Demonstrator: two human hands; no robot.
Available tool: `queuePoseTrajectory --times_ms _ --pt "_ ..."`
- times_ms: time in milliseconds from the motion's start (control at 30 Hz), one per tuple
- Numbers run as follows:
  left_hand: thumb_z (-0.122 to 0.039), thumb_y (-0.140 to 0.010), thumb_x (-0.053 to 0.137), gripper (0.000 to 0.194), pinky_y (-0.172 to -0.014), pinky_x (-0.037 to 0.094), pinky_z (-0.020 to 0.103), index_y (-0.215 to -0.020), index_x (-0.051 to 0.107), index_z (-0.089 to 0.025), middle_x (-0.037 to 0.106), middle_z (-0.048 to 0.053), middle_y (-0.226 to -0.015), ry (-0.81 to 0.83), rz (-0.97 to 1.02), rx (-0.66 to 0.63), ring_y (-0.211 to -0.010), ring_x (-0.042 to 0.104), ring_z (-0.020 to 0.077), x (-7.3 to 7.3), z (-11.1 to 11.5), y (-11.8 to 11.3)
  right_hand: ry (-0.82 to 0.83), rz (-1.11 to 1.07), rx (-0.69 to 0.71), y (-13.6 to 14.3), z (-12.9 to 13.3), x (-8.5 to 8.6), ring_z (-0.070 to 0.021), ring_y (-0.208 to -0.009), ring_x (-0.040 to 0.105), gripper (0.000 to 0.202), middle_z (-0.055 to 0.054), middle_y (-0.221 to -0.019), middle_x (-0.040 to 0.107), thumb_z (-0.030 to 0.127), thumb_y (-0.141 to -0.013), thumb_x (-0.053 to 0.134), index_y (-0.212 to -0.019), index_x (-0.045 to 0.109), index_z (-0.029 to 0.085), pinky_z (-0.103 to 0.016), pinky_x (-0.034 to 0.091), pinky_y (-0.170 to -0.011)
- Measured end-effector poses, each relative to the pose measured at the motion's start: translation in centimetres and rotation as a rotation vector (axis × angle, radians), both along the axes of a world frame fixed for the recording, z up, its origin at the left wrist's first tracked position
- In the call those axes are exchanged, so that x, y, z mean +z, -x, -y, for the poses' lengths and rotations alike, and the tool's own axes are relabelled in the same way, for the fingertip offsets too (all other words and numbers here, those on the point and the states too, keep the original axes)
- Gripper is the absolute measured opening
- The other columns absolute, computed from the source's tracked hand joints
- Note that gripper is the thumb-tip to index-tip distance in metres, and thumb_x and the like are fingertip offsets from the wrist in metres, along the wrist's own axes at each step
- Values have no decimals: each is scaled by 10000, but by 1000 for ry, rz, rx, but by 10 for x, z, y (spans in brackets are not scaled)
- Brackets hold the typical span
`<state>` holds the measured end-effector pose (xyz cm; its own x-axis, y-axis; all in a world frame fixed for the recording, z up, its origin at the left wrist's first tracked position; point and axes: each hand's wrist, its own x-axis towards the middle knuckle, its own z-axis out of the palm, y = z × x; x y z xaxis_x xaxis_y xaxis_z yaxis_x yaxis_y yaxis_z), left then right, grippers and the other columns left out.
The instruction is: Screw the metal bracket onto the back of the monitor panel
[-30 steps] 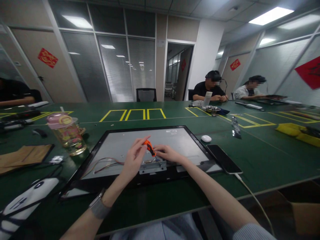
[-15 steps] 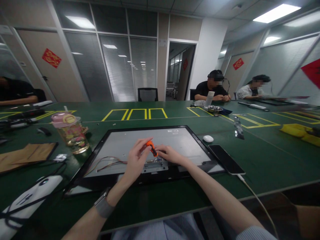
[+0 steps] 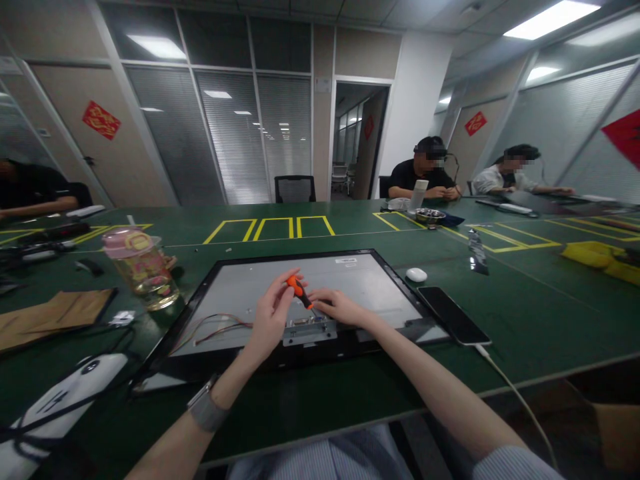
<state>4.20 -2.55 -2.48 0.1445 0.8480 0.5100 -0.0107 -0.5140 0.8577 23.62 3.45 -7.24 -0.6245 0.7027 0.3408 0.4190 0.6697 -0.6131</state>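
Note:
A flat display panel (image 3: 240, 283) with a grey back and black frame lies on the table before me. My left hand (image 3: 271, 310) grips the orange-and-black handle of a screwdriver (image 3: 299, 292), which leans with its tip down toward a metal bracket (image 3: 310, 331) at the panel's near edge. Close to the screwdriver's lower end is my right hand (image 3: 340, 308), its fingers bent together beside the shaft; what they hold, if anything, is hidden. Thin coloured wires (image 3: 220, 327) run across the panel left of the bracket.
Left of the panel stand a pink-lidded drink bottle (image 3: 143, 273), brown paper (image 3: 50, 317) and a white power strip (image 3: 65, 400). On the right lie a white earbud case (image 3: 417, 275) and a phone (image 3: 453, 315) with a cable. Other people sit across the table.
The top of the screwdriver handle has shifted slightly left and up, and more of the tool shows. My left fingers have moved with it; my right hand stays nearly in place.

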Motion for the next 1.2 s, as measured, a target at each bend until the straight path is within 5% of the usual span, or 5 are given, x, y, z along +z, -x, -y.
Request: queuePoseTrajectory --times_ms 267,500,733,967,1200 --pt "-310 -823 590 234 -799 497 258 -999 680 -184 579 41 -919 -109 -61 237 -860 601 142 3 -3 4 63 111 -84 -20 -12 -3 -265 -1254 447 388 -88 -1343 523 505 -907 479 -1151 648 255 -498 182 -1108" --pt "-331 -882 502 337 -921 468 322 -1171 604 -193 639 75 -1078 -19 -31 92 -987 623 174 4 -2 3 149 136 -23 -28 -14 1 -273 -1323 355 431 -78 -1423 430 553 -862 532 -1185 628 284 -516 93 -1127" --pt "-311 -841 574 299 -885 491 302 -1108 639 -193 611 66 -1044 -100 -60 173 -943 623 161 -4 -4 3 263 130 58 -33 -15 11 -274 -1371 260 549 -32 -1456 383 545 -722 703 -1217 594 333 -507 16 -1140" --pt "-339 -900 473 353 -904 497 376 -1221 514 -197 562 114 -1241 35 58 -26 -1033 622 204 -2 -2 1 309 161 69 -37 -14 16 -301 -1385 212 693 -49 -1480 337 547 -639 757 -1260 564 305 -492 -5 -1143" --pt "-317 -814 602 287 -762 505 232 -1070 660 -200 528 28 -936 -82 -16 171 -858 585 124 1 -2 1 353 182 88 -41 -13 18 -302 -1402 142 750 -32 -1491 317 539 -593 787 -1268 553 310 -482 27 -1147"
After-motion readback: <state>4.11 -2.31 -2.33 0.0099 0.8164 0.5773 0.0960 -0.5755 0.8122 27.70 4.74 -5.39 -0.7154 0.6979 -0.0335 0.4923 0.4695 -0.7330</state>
